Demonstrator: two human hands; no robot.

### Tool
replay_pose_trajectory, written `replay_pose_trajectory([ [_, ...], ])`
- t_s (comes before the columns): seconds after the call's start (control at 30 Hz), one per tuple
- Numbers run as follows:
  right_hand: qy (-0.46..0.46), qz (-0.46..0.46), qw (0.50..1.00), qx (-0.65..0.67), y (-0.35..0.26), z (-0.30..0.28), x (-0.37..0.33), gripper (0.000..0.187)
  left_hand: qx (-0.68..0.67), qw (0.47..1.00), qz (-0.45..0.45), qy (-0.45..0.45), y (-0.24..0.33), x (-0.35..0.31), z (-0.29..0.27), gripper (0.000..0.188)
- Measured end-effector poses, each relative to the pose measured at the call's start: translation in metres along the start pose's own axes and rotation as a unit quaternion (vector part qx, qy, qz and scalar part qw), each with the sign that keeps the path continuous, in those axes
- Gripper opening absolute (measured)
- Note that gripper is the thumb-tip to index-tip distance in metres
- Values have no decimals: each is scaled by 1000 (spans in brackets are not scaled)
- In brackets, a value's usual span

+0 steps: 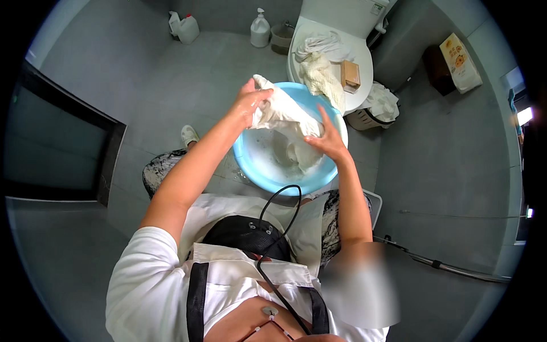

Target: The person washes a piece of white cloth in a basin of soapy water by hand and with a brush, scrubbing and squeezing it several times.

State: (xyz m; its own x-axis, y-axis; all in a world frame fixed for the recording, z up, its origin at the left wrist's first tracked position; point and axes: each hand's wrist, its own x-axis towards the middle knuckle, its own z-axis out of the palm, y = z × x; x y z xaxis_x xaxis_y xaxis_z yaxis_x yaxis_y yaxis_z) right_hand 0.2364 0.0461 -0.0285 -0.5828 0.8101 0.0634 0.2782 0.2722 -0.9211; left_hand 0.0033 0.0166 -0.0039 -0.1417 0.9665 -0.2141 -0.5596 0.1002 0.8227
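Note:
A wet white cloth (288, 114) stretches between my two hands above a light blue basin (248, 165). My left hand (249, 104) is closed round the cloth's upper left end, its skin wet. The lower right part of the cloth lies between the thumb and fingers of my right hand (327, 138), whose fingers point away from me. Below, the cloth hangs down into cloudy, sudsy water (268, 154) in the basin. What lies under the suds is hidden.
Beyond the basin stands a toilet (364, 68) with white cloths (325, 48) and a brown soap-like block (350, 76) on its lid. A laundry basket (364, 119) is at the right. A pump bottle (260, 29) and jugs (185, 27) line the back wall. A black cable (299, 199) loops near my lap.

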Motion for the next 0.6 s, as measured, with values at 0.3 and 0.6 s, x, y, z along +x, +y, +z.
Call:
replay_pose_trajectory([
  [0.3,-26,-72,949,307,-2,-4,24,78,204,951,-95,-212,23,-25,65,37],
  [0.6,21,73,875,478,5,-11,-3,38,264,918,-154,-252,-10,1,31,57],
])
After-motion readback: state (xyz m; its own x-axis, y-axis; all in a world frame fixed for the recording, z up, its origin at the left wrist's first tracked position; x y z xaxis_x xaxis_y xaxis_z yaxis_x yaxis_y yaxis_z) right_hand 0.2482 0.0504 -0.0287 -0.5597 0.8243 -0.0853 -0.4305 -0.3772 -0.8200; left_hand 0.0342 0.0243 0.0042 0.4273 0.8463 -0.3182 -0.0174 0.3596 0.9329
